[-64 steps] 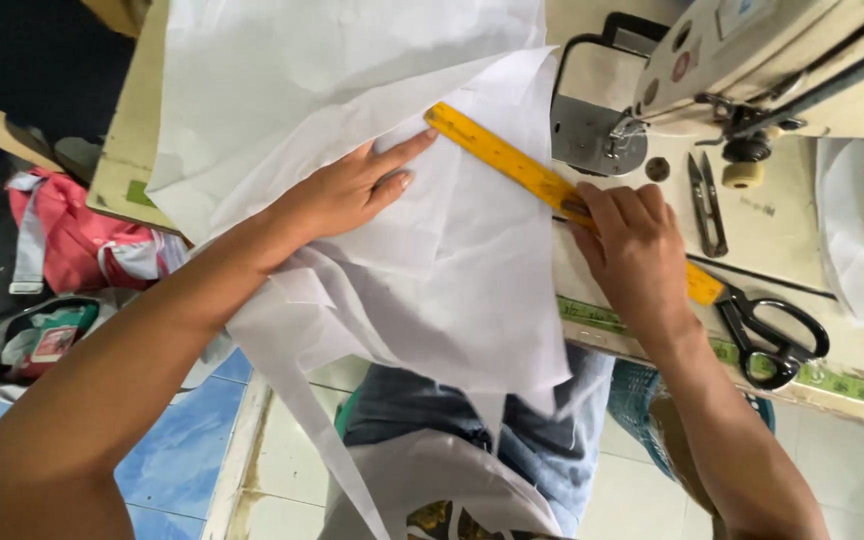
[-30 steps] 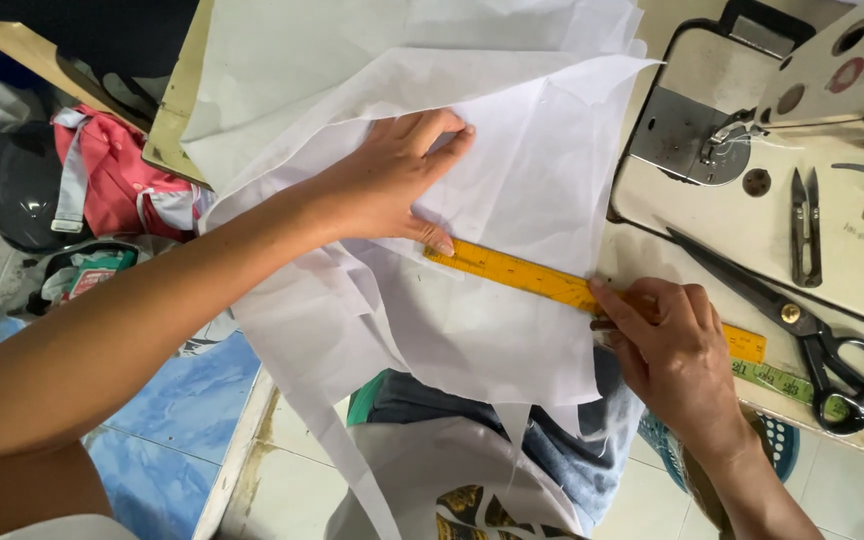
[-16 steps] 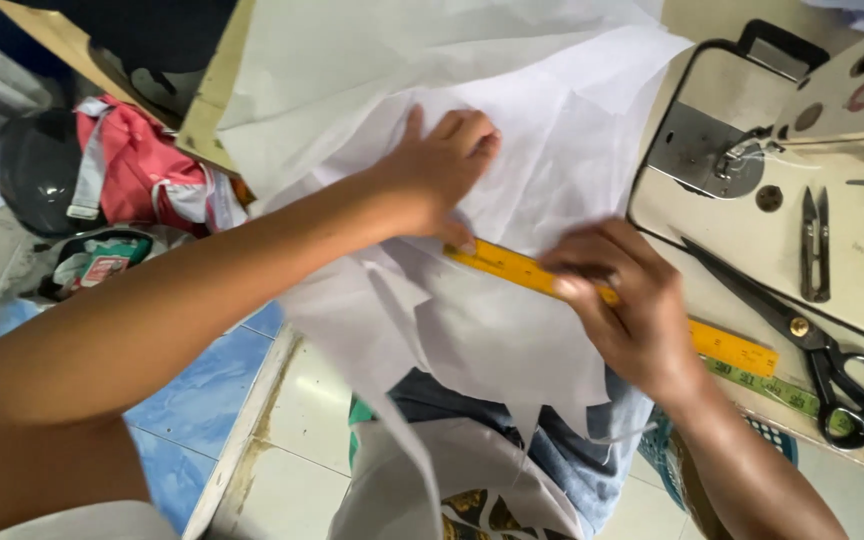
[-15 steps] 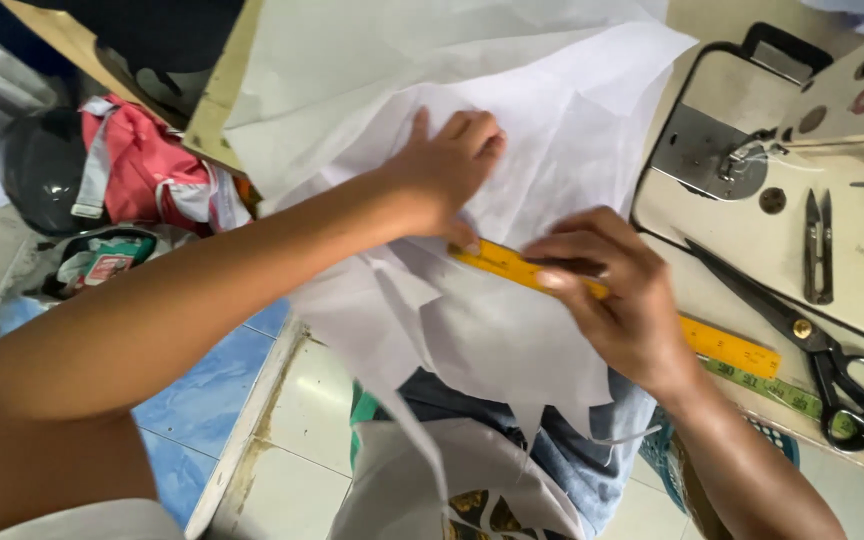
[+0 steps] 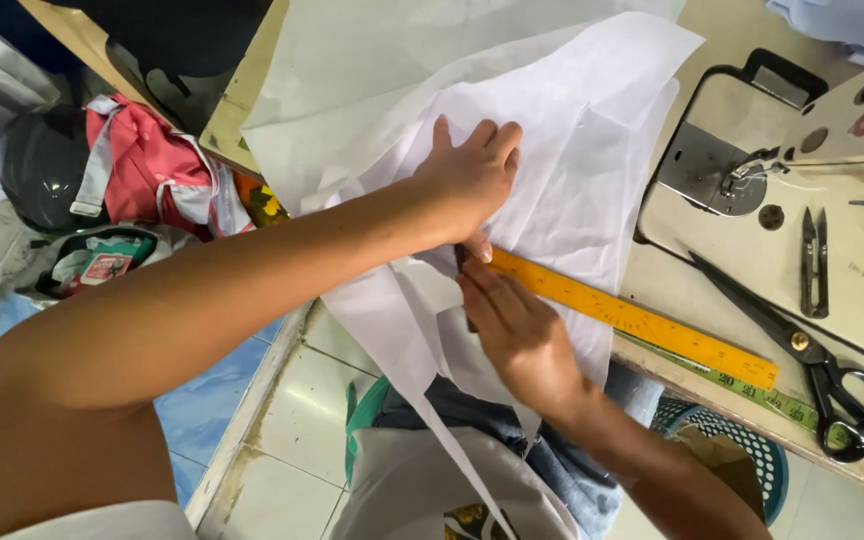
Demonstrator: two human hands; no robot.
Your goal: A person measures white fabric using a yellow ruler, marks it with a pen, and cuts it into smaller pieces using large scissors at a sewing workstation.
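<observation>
White fabric (image 5: 572, 150) is spread over the table and hangs off its near edge. My left hand (image 5: 472, 175) lies flat on it, fingers close together, thumb at the left end of a yellow ruler (image 5: 642, 322). The ruler lies slanted across the cloth's lower part. My right hand (image 5: 517, 335) sits just below that ruler end, touching my left thumb. Its fingers are curled around a thin dark stick-like tool (image 5: 464, 290) that rests on the cloth.
A sewing machine (image 5: 792, 150) stands at the right, with thread snips (image 5: 812, 262) and black scissors (image 5: 802, 345) on its bed. A green tape measure (image 5: 782, 400) lies along the table edge. On the floor are a pink bag (image 5: 142, 165), a dark helmet (image 5: 37, 170) and a blue basket (image 5: 742, 440).
The ruler came down the cloth toward me. My right hand slid from the ruler's right part to its left end, beside my left hand, which stayed pressed on the cloth.
</observation>
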